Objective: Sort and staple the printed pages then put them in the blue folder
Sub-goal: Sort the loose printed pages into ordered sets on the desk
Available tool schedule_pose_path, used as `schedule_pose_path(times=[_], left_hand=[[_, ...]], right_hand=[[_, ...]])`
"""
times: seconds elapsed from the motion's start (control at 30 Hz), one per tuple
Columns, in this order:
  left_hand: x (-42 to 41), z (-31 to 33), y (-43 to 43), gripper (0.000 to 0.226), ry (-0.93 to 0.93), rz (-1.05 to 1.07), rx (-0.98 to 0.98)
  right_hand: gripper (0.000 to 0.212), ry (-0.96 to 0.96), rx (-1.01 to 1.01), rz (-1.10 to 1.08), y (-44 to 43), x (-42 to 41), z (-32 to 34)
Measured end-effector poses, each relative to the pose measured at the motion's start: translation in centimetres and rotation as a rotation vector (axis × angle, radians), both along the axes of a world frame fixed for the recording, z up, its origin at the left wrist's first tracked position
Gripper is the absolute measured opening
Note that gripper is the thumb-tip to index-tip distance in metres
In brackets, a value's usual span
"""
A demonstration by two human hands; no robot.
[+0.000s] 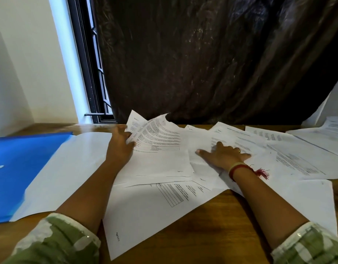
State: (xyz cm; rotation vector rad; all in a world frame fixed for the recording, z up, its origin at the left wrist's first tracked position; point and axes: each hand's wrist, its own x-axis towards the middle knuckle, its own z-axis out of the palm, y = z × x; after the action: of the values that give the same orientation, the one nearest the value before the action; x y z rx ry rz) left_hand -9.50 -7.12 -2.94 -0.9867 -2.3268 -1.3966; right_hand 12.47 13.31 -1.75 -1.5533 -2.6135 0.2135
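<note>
Several printed pages (164, 161) lie scattered and overlapping across the wooden table (212, 225). My left hand (119, 143) grips the left edge of a few pages whose far ends curl up off the table. My right hand (223, 154) lies flat with spread fingers, pressing on the pages in the middle. A blue folder (17, 164) lies at the left, partly covered by a large blank white sheet (69, 168). No stapler is in view.
More printed sheets (301, 149) spread to the right edge of the table. A dark curtain (212, 63) hangs behind the table, with a window frame (90, 73) and white wall to the left.
</note>
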Motion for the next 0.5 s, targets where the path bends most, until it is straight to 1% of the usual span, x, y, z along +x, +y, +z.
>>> schedule_pose_path(times=[0.03,0.1,0.17,0.23,0.27,0.33,0.43,0.47,0.5], left_hand=[[-0.2,-0.1,-0.1,0.054,0.018,0.008,-0.02],[-0.6,-0.3,-0.2,0.048,0.069,0.034,-0.072],[-0.7,-0.4,-0.2,0.045,0.108,0.04,-0.099],[-0.6,-0.4,-0.2,0.042,0.116,0.035,-0.116],[-0.6,-0.4,-0.2,0.041,0.101,0.027,-0.116],[-0.5,-0.6,-0.3,0.044,0.062,-0.018,-0.075],[-0.7,-0.6,-0.6,0.057,0.026,-0.077,-0.001],[-0.7,-0.5,-0.6,0.062,0.015,-0.084,0.02],[-0.8,-0.4,-0.6,0.066,0.007,-0.093,0.045]], right_hand=[[0.096,-0.024,0.001,0.018,-0.2,-0.1,0.2],[0.094,-0.029,0.028,0.029,-0.6,-0.5,0.5],[0.089,0.014,0.069,0.046,-1.2,-0.8,0.7],[0.089,0.103,0.073,0.066,-1.5,-1.0,0.6],[0.091,0.183,0.053,0.072,-1.5,-1.0,0.6],[0.094,0.419,-0.029,0.087,-1.1,-1.1,0.4],[0.095,0.895,-0.316,0.094,-0.6,-1.1,0.9],[0.093,1.013,-0.382,0.078,-0.5,-0.9,1.3],[0.091,1.081,-0.407,0.05,-0.3,-0.7,1.6]])
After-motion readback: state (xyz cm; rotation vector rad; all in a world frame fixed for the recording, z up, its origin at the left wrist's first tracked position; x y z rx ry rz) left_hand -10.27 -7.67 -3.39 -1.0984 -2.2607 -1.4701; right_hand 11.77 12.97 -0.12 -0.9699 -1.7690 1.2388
